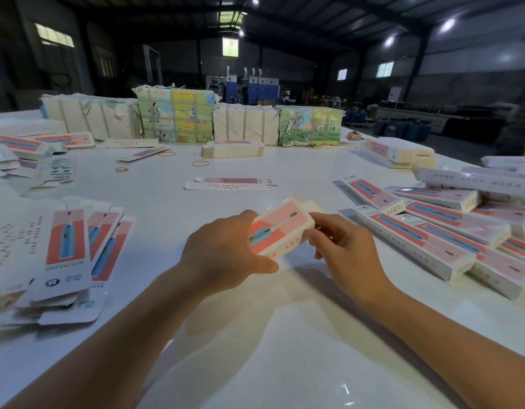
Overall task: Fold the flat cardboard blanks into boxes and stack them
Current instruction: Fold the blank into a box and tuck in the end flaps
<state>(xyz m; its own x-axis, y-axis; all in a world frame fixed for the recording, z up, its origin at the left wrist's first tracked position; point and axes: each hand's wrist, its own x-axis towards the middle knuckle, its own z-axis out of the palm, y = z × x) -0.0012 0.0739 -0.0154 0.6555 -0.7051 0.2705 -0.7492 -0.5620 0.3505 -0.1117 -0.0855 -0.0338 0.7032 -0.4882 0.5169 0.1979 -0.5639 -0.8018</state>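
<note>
A white table (284, 335) fills the view, with wrapped bundles (175, 115) along its far edge. Folded boxes (438, 228) lie piled at the right and flat blanks (69, 246) at the left. Above the table's middle, the left hand (222, 252) grips a toothbrush box (280, 228) while the right hand (343, 249) pinches its side.

I can't read a single word here. The pink-and-white flat cardboard blanks (67, 255) on my left carry rows of small red characters and a round logo near the bottom edge, all too blurred to make out. The folded pink-and-white toothbrush boxes (417, 246) on my right show tiny red marks along their sides, unreadable. The green-and-yellow wrapped paper bundle (175, 115) at the desk's far side bears red lettering, also illegible.
</note>
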